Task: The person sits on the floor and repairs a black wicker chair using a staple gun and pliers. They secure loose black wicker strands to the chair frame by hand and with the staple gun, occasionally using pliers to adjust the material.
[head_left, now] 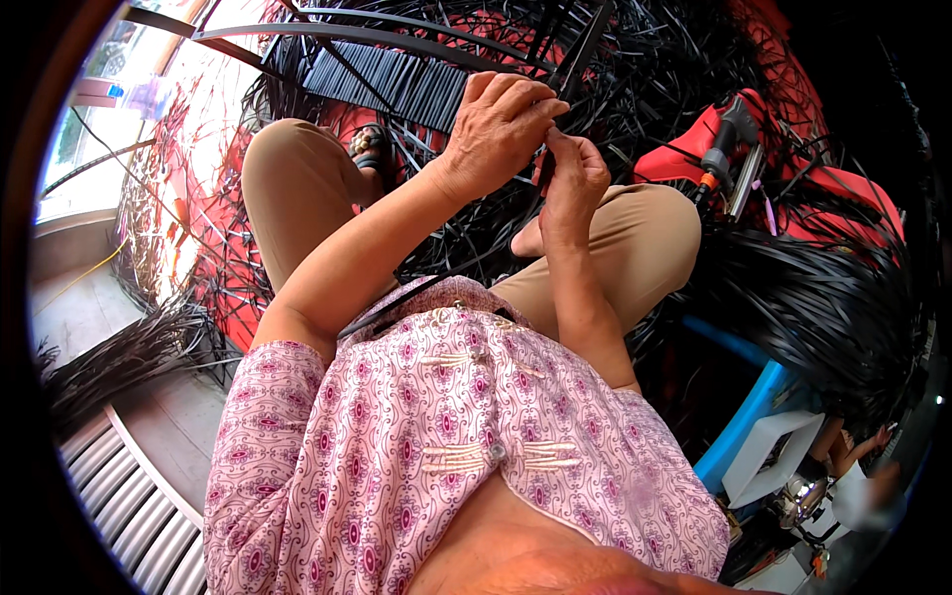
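Both my hands are raised together in front of my knees. My left hand has its fingers bent and pinched on a thin black strip, most of it hidden by the fingers. Just below and to its right, my right hand is closed on the same dark strip, thumb upward. A long loose black strip trails from near the right hand toward my lap. Beyond the hands stands a dark frame of curved bars, with a panel of close-set black strips across it.
Tangled black strips cover the red floor covering. At right, a red seat carries a black power tool. A thick strip bundle lies nearer. A slatted bench stands at lower left; another person's arm shows at lower right.
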Demonstrator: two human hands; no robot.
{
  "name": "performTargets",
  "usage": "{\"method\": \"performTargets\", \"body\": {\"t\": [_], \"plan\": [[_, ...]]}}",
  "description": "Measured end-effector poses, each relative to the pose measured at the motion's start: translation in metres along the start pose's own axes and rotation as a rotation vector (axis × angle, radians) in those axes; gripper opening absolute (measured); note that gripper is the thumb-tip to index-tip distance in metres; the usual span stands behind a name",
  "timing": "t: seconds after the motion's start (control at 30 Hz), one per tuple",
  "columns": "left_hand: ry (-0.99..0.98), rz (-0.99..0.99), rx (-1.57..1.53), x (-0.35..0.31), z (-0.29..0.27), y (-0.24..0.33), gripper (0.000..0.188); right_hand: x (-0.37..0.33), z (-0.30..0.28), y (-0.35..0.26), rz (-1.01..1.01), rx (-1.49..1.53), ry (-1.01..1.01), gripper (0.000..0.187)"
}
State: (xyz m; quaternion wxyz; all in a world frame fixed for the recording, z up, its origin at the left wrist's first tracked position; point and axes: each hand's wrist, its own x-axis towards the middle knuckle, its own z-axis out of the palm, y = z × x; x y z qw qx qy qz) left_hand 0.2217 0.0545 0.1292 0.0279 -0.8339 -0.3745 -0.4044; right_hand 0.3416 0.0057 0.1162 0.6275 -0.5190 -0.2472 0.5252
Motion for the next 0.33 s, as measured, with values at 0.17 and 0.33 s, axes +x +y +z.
{"method": "performTargets", "body": {"t": [0.17,0.33], "plan": [[-0.053,0.161,0.026,0.001,0.010,-0.013,0.039,0.003,-0.003,0.001,-0.005,-0.024,0.008,0.023],[-0.126,0.192,0.026,-0.002,0.017,-0.022,0.041,0.006,-0.001,0.006,-0.006,-0.001,0.014,0.021]]}}
